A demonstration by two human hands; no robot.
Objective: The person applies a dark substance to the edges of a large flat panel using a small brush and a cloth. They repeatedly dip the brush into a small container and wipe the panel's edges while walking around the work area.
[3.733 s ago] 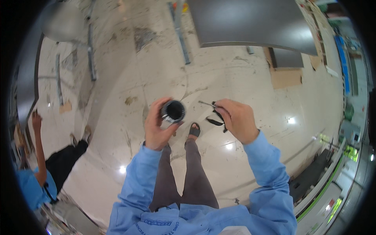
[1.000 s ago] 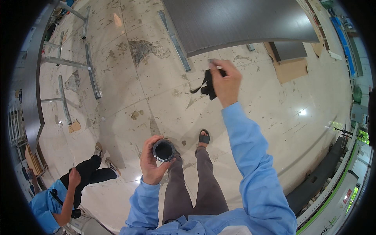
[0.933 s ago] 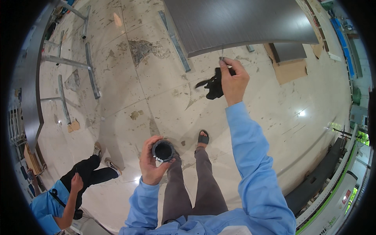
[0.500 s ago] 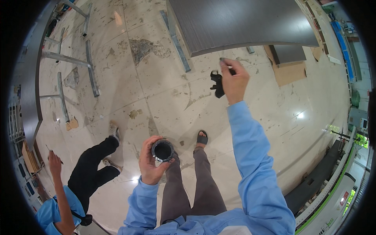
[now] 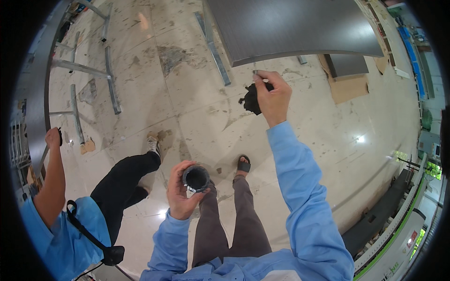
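Observation:
My left hand (image 5: 180, 193) is wrapped round a dark, open-topped cup (image 5: 196, 178) with smears on its rim, held low in front of my legs. Out ahead, my right hand (image 5: 275, 96) is closed, with a crumpled black rag (image 5: 252, 100) hanging from it. Thumb and forefinger are pinched at the front edge of a dark wood-grain panel (image 5: 295, 28). Something small may sit between those fingertips, too small to make out. Whether the fingertips touch the panel edge I cannot tell.
At the left, a co-worker in a blue shirt (image 5: 70, 234) has a hand (image 5: 54, 138) at another dark panel (image 5: 40, 93) on metal legs (image 5: 110, 79). A smaller dark board (image 5: 347, 65) rests on cardboard (image 5: 349, 91) at the far right. A long machine (image 5: 393, 243) runs along the right.
My right hand has shifted slightly left along the panel edge, and the rag hangs more bunched. The co-worker has stepped forward, hand now at the left panel. My left hand stays put.

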